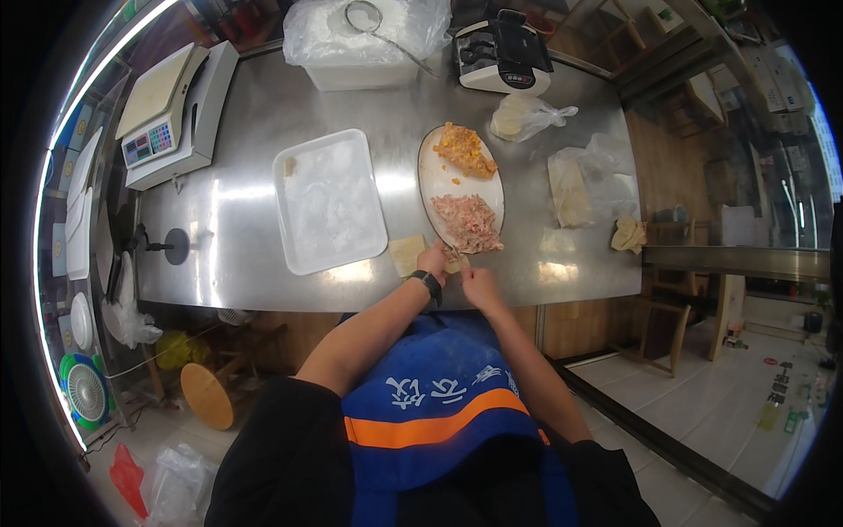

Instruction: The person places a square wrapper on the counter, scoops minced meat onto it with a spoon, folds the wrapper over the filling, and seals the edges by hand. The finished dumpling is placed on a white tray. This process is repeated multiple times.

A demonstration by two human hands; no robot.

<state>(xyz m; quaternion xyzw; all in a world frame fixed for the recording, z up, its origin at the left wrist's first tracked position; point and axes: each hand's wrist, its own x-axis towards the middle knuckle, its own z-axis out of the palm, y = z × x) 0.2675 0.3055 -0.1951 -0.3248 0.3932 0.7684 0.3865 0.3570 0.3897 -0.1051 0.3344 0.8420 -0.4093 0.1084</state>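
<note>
At the table's near edge, my left hand [433, 259] holds a square dough wrapper [456, 266] with a little minced meat on it. My right hand [481, 288] grips a thin spreading tool [457, 252] against that wrapper; the tool's shape is partly hidden. Just beyond both hands lies an oval white plate [454, 188]. Pink minced meat [469, 221] fills its near end, and an orange-yellow filling with corn kernels [465, 151] sits at its far end. Left of my left hand is a stack of square wrappers [406, 254].
A floured white tray [374, 217] with one small folded dumpling [289, 166] lies to the left. Around the steel table [250, 112] stand a scale [158, 105], a flour tub [362, 76], a bill counter [504, 59], bagged dough [520, 117], bagged wrappers [570, 188] and a crumpled cloth [629, 235].
</note>
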